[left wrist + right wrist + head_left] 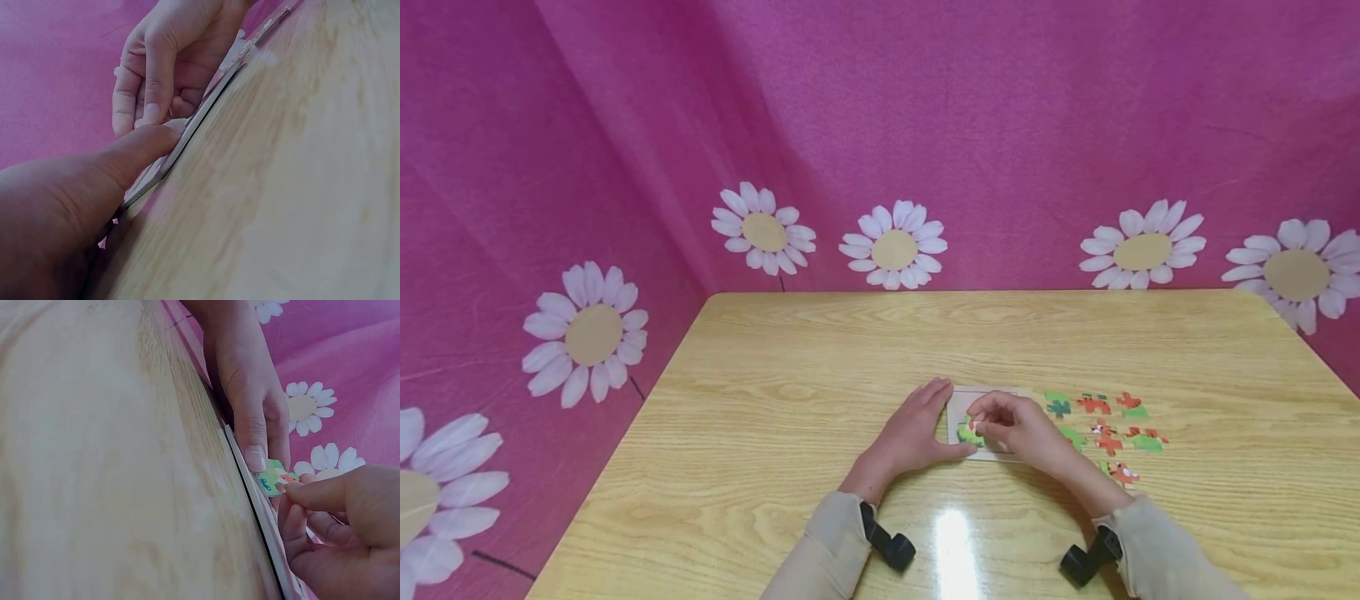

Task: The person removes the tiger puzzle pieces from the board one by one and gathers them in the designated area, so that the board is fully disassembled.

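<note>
A flat, pale puzzle board (957, 403) lies on the table in front of me. My left hand (910, 433) rests along its left side, with fingers stretched toward the far corner and the thumb at the near edge. Between the thumb and fingers of my right hand (1022, 429) is a green jigsaw piece (272, 477) with a bit of red on it, pinched over the left part of the board. In the right wrist view the left thumb touches the green piece. My right hand hides much of the board's right half.
Several loose jigsaw pieces (1107, 437), orange and green, lie spread to the right of the board, some beside my right forearm. The wooden table (760, 400) reaches back to a pink curtain (1000, 108) with white daisies. A black camera (897, 550) is strapped to each wrist.
</note>
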A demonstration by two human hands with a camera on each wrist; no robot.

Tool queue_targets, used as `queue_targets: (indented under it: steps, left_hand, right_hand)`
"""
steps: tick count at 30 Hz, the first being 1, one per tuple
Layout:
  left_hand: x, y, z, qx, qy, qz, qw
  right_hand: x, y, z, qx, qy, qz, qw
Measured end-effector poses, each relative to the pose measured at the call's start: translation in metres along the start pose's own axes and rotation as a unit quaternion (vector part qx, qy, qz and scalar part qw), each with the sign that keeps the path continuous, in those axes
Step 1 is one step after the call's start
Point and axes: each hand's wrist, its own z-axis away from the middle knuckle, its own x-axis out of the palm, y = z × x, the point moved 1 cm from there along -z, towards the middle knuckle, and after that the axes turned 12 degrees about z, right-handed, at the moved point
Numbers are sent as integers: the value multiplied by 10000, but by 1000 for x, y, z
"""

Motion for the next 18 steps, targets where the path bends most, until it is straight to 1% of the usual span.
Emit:
queue_targets:
  steps: [10, 18]
  left_hand:
    - [-1, 3, 1, -46, 0, -44, 10000]
    - [-1, 2, 2, -3, -16, -173, 9998]
  right_hand:
    - [-8, 2, 7, 252, 140, 169, 9994]
    - [-13, 8, 15, 211, 273, 36, 9994]
